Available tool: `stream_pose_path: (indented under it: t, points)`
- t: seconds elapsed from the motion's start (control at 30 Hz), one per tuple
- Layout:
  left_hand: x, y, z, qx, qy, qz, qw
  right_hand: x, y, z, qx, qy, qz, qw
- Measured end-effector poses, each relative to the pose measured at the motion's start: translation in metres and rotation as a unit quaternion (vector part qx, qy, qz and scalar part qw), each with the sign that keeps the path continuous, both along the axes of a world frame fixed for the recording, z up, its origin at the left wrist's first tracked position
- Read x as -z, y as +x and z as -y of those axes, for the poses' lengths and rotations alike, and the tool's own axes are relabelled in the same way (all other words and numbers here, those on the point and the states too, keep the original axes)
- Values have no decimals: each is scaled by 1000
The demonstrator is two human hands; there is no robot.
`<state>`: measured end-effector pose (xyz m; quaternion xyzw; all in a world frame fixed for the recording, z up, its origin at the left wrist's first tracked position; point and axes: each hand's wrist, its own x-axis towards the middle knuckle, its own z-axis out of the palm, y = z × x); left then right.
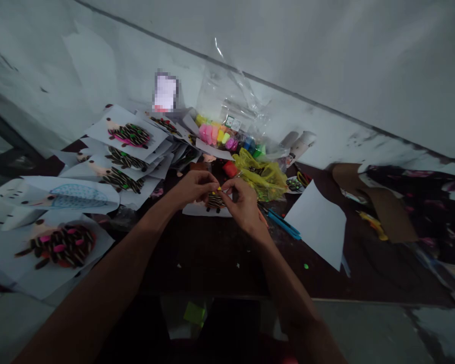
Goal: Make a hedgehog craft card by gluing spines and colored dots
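My left hand (198,186) and my right hand (243,200) meet fingertip to fingertip at the middle of the dark table. Between their pinched fingers shows a small piece of yellow modelling clay (219,188). Both hands are closed on it. Just beneath lies a sheet of white paper (207,211) bearing a hedgehog picture (214,201) with dark and light striped spines and a few yellow dots. My fingers cover part of that picture. A red lump (230,169), probably clay, lies just beyond the hands.
Finished-looking hedgehog pictures (131,135) are piled at the left. Behind stands a clear bag of coloured clay (227,139), with a yellow plastic bag (261,172) in front. Blue scissors (282,223) and white paper (318,222) lie right, with brown cardboard (389,212) farther over.
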<state>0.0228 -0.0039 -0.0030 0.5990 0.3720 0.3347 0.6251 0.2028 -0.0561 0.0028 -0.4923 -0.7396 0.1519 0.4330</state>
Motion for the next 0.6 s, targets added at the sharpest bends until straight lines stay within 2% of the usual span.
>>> stream_pose_path:
  t: [0.6]
  points:
    - [0, -1, 0, 26, 3, -4, 1000, 4, 5, -4, 4, -3, 24, 1000]
